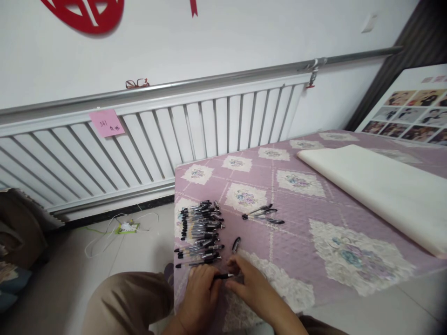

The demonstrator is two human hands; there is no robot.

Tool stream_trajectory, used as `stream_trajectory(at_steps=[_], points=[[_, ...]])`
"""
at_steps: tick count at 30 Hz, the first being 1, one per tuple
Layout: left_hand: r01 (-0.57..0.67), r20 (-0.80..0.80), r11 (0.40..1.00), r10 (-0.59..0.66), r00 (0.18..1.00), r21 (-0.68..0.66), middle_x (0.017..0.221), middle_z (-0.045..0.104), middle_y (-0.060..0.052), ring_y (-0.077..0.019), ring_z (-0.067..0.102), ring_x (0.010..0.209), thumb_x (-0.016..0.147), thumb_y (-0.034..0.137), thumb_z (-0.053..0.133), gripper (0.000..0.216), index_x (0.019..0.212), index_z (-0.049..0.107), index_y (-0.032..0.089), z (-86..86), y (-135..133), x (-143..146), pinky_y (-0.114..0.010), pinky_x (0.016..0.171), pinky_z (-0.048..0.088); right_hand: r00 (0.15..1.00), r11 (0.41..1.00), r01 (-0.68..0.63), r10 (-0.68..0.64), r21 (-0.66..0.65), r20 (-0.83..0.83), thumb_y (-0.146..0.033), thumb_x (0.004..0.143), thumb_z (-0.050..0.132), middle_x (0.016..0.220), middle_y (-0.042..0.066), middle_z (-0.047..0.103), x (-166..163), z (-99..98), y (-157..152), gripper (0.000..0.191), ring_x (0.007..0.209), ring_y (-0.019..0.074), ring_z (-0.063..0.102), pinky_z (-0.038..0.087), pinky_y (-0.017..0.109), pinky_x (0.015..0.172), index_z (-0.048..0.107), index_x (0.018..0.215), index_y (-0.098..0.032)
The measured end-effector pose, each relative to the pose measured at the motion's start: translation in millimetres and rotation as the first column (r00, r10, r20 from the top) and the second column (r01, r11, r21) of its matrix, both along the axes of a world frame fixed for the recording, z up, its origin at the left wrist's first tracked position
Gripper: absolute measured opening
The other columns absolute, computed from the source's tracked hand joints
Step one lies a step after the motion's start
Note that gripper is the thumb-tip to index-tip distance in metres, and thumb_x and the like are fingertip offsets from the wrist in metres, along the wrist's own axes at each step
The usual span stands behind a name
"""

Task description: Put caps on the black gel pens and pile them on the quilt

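My left hand (201, 289) is closed around a pen (222, 276) near the table's front left. The pen's black grip and pale tip stick out to the right. Beside that tip is my right hand (253, 284), its thumb and fingers apart with a gap between them. A black pen cap (236, 244) lies on the cloth just beyond my right fingers. To the left of the cap, a row of several clear pens with black caps (200, 228) runs along the table edge. Farther right, a few more pens (263, 214) form a small loose group.
A purple floral tablecloth (293, 242) covers the table. On its right side rests a folded cream sheet (377, 186), with a photo board (412, 107) behind. A white radiator (209, 123) borders the far side. On the floor at left sits a power strip (127, 228) with cables.
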State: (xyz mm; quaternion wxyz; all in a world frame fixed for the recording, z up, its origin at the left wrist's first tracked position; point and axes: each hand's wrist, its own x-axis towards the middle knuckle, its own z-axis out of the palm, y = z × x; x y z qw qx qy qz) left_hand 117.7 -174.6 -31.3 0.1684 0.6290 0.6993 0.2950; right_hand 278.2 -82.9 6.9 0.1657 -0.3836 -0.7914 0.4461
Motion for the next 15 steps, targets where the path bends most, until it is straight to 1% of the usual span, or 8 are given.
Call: stream_trajectory(at_steps=[2, 3, 4, 6, 8, 12, 13, 15], points=[[-0.008, -0.005, 1.0, 0.008, 1.0, -0.006, 0.095, 0.065, -0.003, -0.0225, 0.054, 0.091, 0.09, 0.022, 0.048, 0.017, 0.098, 0.063, 0.023, 0.3, 0.4, 0.3, -0.038, 0.082, 0.039, 0.998, 0.998, -0.004, 0.0, 0.058, 0.066, -0.03, 0.08, 0.057, 0.088, 0.003, 0.065, -1.4, -0.1, 1.4, 0.011, 0.084, 0.0188, 0.057, 0.039, 0.027, 0.073, 0.058, 0.086, -0.022], [-0.008, -0.008, 1.0, 0.008, 1.0, -0.009, 0.095, 0.065, -0.003, -0.0225, 0.054, 0.091, 0.09, 0.022, 0.048, 0.017, 0.097, 0.063, 0.022, 0.6, 0.7, 0.4, -0.038, 0.082, 0.039, 0.994, 0.995, -0.02, 0.01, 0.096, 0.105, -0.033, 0.084, 0.052, 0.082, 0.002, 0.064, -2.2, -0.6, 2.5, 0.014, 0.079, 0.0187, 0.057, 0.038, 0.028, 0.07, 0.057, 0.079, -0.021], [-0.008, -0.011, 1.0, 0.008, 1.0, -0.01, 0.095, 0.065, -0.003, -0.0225, 0.054, 0.091, 0.09, 0.021, 0.048, 0.017, 0.097, 0.063, 0.022, 1.0, 0.9, 0.5, -0.038, 0.082, 0.039, 0.99, 0.991, -0.042, 0.024, 0.128, 0.136, -0.035, 0.087, 0.047, 0.078, 0.002, 0.063, -3.0, -1.3, 3.7, 0.021, 0.076, 0.0186, 0.057, 0.037, 0.028, 0.068, 0.056, 0.073, -0.021], [-0.004, -0.017, 1.0, 0.004, 1.0, -0.009, 0.096, 0.065, -0.003, -0.0227, 0.054, 0.091, 0.089, 0.021, 0.048, 0.017, 0.098, 0.063, 0.022, 1.6, 1.1, 0.7, -0.038, 0.082, 0.038, 0.986, 0.984, -0.078, 0.053, 0.16, 0.156, -0.035, 0.09, 0.042, 0.075, 0.002, 0.062, -3.8, -3.4, 5.4, 0.028, 0.075, 0.0184, 0.056, 0.036, 0.028, 0.067, 0.056, 0.07, -0.021], [-0.002, -0.023, 1.0, 0.002, 1.0, -0.01, 0.096, 0.065, -0.003, -0.0228, 0.055, 0.092, 0.089, 0.021, 0.048, 0.017, 0.098, 0.063, 0.022, 2.0, 1.2, 1.0, -0.038, 0.082, 0.038, 0.988, 0.985, -0.081, 0.059, 0.152, 0.142, -0.032, 0.088, 0.045, 0.075, 0.002, 0.062, -3.1, -5.7, 5.6, 0.024, 0.075, 0.0183, 0.056, 0.036, 0.028, 0.067, 0.056, 0.071, -0.021], [-0.005, -0.017, 1.0, 0.005, 1.0, -0.01, 0.094, 0.065, -0.002, -0.0224, 0.055, 0.091, 0.089, 0.021, 0.049, 0.016, 0.095, 0.063, 0.023, 2.1, 1.2, 1.3, -0.037, 0.081, 0.039, 0.997, 0.995, -0.044, 0.038, 0.087, 0.066, -0.023, 0.08, 0.053, 0.081, 0.001, 0.063, 1.0, -7.7, 2.4, 0.004, 0.078, 0.0172, 0.056, 0.038, 0.026, 0.069, 0.056, 0.078, -0.021], [-0.004, -0.015, 1.0, 0.004, 1.0, -0.008, 0.094, 0.065, -0.002, -0.0223, 0.055, 0.091, 0.089, 0.021, 0.049, 0.016, 0.095, 0.063, 0.024, 2.0, 1.2, 1.3, -0.037, 0.081, 0.039, 0.999, 0.997, -0.036, 0.034, 0.069, 0.037, -0.02, 0.078, 0.054, 0.085, 0.001, 0.063, 1.7, -7.4, 1.6, 0.006, 0.081, 0.0171, 0.057, 0.039, 0.026, 0.072, 0.057, 0.082, -0.021], [-0.004, -0.012, 1.0, 0.004, 1.0, 0.0, 0.095, 0.065, -0.002, -0.0222, 0.055, 0.091, 0.088, 0.021, 0.049, 0.016, 0.096, 0.063, 0.024, 2.0, 1.2, 1.1, -0.037, 0.081, 0.039, 1.0, 0.999, -0.014, 0.014, 0.047, -0.005, -0.02, 0.075, 0.057, 0.092, 0.002, 0.064, 1.8, -6.3, 0.7, 0.016, 0.086, 0.0176, 0.057, 0.04, 0.026, 0.075, 0.057, 0.091, -0.022]])
